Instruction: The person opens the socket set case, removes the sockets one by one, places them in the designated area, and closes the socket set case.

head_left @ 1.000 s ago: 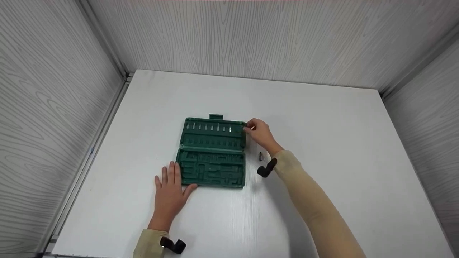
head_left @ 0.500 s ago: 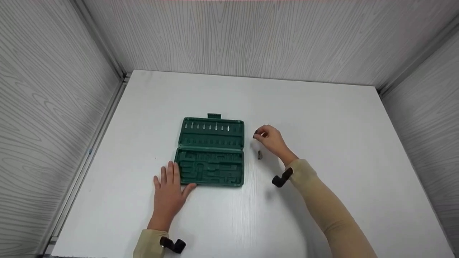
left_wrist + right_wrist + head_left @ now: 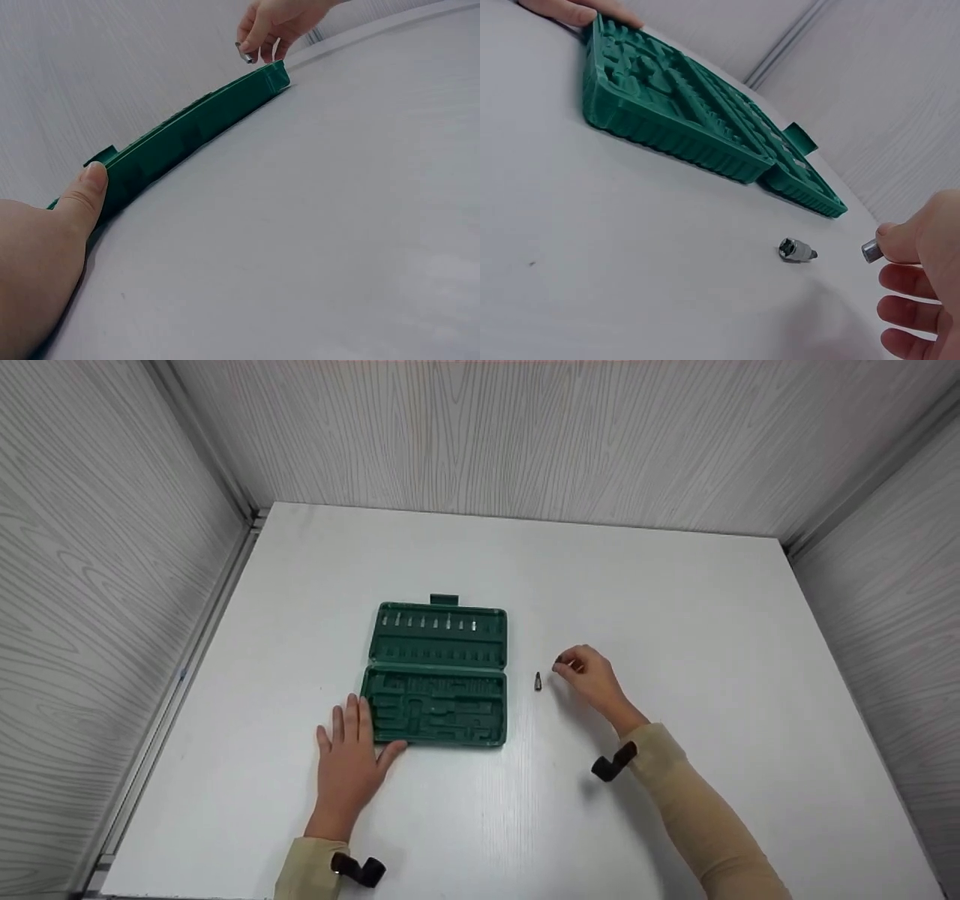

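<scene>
An unfolded green plastic tool case [image 3: 439,666] lies on the white table, one half beyond the other. My left hand [image 3: 347,776] rests at its near left corner, fingers straight along the left side and thumb against the front edge. To the right of the case, my right hand [image 3: 595,679] pinches a small metal socket bit [image 3: 871,250] between thumb and forefinger, above the table; part of it is hidden by the thumb. Another socket bit [image 3: 796,250], with a square hole in its wide end, lies on the table between the case and that hand.
Several metal bits [image 3: 435,623] stand in a row in the far half of the case. Its near half has moulded recesses. A green latch flap [image 3: 444,599] sticks out at the far edge. Wood-grained panels [image 3: 480,435] wall in the table behind and at both sides.
My right hand has drawn back from the case's far right corner, rightward and nearer to me, carrying the small socket bit. The left hand stays at its corner.
</scene>
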{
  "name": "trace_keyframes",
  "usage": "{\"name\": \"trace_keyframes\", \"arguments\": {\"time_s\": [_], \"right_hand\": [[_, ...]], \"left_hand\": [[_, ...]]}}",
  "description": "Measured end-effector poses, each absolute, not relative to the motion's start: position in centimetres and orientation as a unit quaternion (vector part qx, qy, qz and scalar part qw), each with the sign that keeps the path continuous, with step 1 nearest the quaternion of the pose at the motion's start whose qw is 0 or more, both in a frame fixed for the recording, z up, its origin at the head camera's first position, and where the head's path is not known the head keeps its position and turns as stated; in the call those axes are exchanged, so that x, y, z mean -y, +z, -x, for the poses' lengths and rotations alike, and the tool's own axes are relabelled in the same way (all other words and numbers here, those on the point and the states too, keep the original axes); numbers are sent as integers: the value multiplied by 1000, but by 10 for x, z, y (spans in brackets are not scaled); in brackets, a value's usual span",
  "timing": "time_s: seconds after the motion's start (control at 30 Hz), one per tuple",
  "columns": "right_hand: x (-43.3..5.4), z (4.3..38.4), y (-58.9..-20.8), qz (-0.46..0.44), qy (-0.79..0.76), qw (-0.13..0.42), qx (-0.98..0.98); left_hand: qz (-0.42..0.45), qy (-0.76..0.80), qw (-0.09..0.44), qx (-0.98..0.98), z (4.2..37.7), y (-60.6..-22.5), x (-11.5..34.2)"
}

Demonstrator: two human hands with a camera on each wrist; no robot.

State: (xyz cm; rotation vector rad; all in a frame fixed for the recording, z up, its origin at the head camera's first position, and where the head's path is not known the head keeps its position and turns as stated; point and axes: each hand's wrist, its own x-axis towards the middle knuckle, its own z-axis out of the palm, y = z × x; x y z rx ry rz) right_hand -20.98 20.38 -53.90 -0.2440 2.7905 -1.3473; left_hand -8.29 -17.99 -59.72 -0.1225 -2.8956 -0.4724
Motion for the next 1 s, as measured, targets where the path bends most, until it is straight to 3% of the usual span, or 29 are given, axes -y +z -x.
{"name": "trace_keyframes", "arguments": {"time_s": [0.47,1.0], "right_hand": [[-202,193,-557,128,-380,-14,-916],[-196,193,-564,99,-368,-48,-923]], "left_hand": [[45,-157,105,981,83,-598,180],[38,-162,92,982,82,-594,180]]}}
